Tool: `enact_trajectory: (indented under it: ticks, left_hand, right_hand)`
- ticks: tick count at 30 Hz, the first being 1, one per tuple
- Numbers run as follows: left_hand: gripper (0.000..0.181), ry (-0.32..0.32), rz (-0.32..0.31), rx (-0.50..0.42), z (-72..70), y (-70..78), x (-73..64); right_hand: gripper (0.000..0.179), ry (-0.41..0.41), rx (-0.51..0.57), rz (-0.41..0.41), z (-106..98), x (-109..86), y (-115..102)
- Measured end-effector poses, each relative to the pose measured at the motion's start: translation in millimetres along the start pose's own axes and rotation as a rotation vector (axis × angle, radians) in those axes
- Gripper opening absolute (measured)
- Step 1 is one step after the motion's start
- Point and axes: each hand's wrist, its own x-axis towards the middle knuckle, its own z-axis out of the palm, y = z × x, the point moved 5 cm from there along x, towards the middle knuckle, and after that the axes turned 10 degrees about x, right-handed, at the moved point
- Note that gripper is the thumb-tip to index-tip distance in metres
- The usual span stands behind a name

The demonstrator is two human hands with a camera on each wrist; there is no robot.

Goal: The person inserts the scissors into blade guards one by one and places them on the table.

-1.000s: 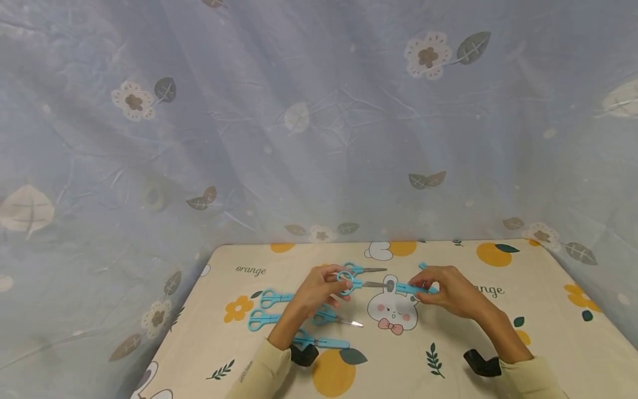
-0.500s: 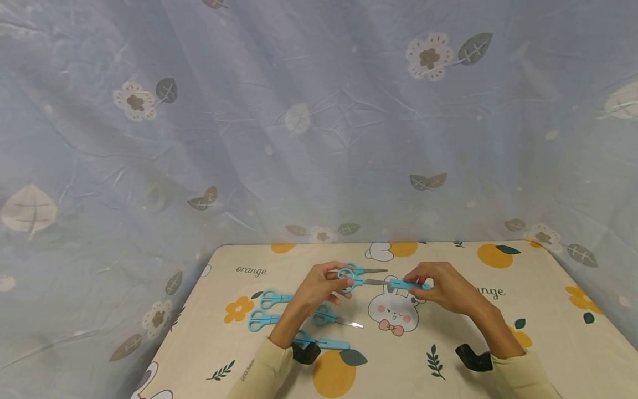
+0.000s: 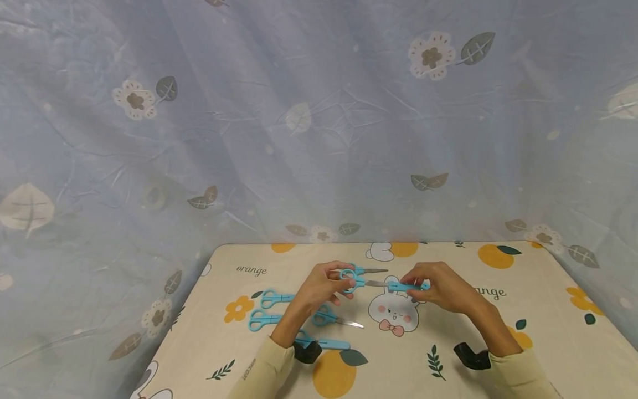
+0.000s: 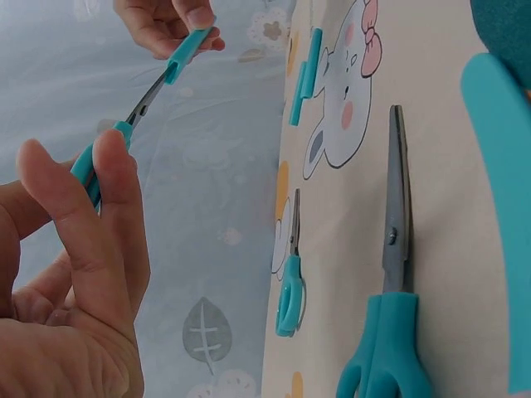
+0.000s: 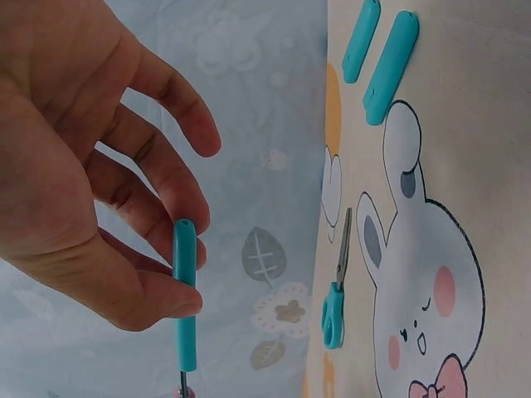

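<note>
My left hand [image 3: 319, 288] pinches the light blue handles of a pair of scissors [image 3: 360, 282], held above the table with the blades pointing right. My right hand [image 3: 443, 285] pinches a light blue scissors cover [image 3: 399, 286] between thumb and fingers. The cover [image 4: 189, 54] sits over the tip end of the blades [image 4: 145, 104] in the left wrist view, and the rest of the metal is bare. In the right wrist view, the cover [image 5: 187, 332] lies in line with the blades.
Two uncovered scissors, a far pair [image 3: 374, 271] and a nearer pair [image 3: 344, 321], lie on the patterned tablecloth [image 3: 473, 354]. Covered scissors [image 3: 329, 344] and more blue scissors [image 3: 274, 299] lie left. Two loose covers [image 5: 394, 66] show in the right wrist view. A curtain [image 3: 319, 138] hangs behind.
My right hand has moved left with the cover, which has come over the tip of the blades. My left hand has hardly moved.
</note>
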Motion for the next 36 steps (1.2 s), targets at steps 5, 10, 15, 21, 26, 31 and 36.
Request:
enact_trajectory:
  ticks: [5, 10, 15, 21, 26, 31, 36]
  left_hand:
    - [0.033, 0.004, 0.002, 0.004, 1.7, 1.1, -1.3]
    - [0.035, -0.001, 0.0, 0.009, 4.1, 0.2, -1.3]
    - [0.036, -0.017, 0.002, -0.014, 6.3, -1.3, -0.1]
    - [0.036, -0.026, 0.001, -0.033, 7.0, -3.4, 1.4]
    - [0.035, -0.031, -0.005, -0.05, 9.9, -4.9, 2.9]
    - [0.034, -0.028, -0.007, -0.051, 12.9, -5.7, 2.1]
    - [0.033, -0.03, -0.004, -0.053, 13.6, -5.1, 1.4]
  right_hand:
    - [0.024, 0.001, 0.009, -0.002, 1.8, 1.9, -2.9]
    - [0.024, 0.005, 0.013, 0.014, 4.3, 2.7, -2.6]
    - [0.023, 0.016, 0.026, -0.004, 6.6, 3.7, -3.2]
    - [0.022, 0.022, 0.02, -0.018, 7.7, 4.5, -4.0]
    - [0.023, 0.021, 0.033, -0.019, 11.6, 6.4, -5.6]
    - [0.022, 0.02, 0.007, -0.044, 16.0, 7.7, -8.8]
    - [0.022, 0.032, -0.017, -0.055, 17.8, 8.3, -8.9]
